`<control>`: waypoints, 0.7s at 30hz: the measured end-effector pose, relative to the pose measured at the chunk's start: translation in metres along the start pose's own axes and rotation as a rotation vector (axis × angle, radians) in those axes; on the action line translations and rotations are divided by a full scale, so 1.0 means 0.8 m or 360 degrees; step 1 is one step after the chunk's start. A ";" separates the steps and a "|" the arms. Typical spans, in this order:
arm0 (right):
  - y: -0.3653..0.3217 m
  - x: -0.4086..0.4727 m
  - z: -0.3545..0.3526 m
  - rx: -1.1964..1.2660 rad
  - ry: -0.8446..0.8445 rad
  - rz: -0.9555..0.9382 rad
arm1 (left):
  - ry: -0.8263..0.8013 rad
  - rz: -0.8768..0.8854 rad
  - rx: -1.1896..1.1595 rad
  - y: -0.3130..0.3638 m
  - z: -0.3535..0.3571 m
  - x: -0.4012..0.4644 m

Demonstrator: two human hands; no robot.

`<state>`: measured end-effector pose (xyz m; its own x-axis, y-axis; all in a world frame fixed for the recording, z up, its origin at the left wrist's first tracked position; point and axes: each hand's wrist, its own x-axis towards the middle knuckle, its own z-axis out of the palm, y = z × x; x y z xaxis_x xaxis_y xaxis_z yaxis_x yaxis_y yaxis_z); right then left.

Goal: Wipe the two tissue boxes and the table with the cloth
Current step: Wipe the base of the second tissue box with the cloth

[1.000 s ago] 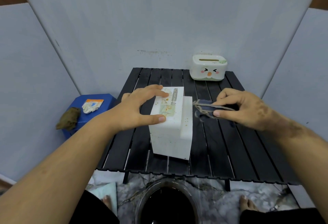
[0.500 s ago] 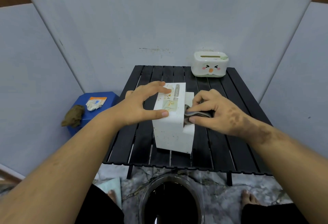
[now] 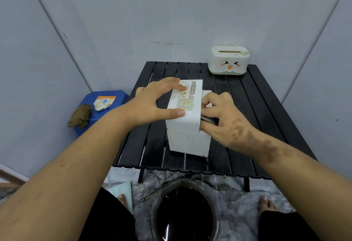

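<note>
The white tissue box (image 3: 187, 124) stands mid-worktop (image 3: 266, 126), likely light and tippy. The left hand (image 3: 152, 105) steadies its top, fingers straight; the right hand (image 3: 222, 118) pinches the soft cloth (image 3: 208, 120) against its right side.

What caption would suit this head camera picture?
Left hand steadies a white tissue box while the right hand rubs its side with a dark cloth.
</note>
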<state>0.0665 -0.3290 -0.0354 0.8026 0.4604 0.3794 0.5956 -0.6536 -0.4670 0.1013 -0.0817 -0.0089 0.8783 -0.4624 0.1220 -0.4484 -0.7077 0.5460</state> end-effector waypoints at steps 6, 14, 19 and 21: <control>0.028 -0.010 -0.044 0.0150 -0.0083 0.0035 | -0.0026 -0.0006 -0.0024 0.001 0.000 0.001; 0.019 -0.004 -0.028 -0.0103 -0.0209 -0.0180 | -0.0011 -0.0021 0.0008 0.000 0.000 -0.001; 0.029 -0.007 -0.040 -0.0021 -0.0010 0.0019 | 0.0005 -0.0024 -0.0021 -0.001 0.004 0.000; 0.012 -0.005 -0.017 -0.0047 0.0122 0.0099 | 0.0018 -0.0022 0.0002 -0.001 0.004 0.000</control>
<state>0.0685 -0.3453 -0.0304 0.8325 0.3716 0.4109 0.5424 -0.6976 -0.4681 0.1009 -0.0832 -0.0119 0.8861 -0.4466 0.1237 -0.4364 -0.7145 0.5468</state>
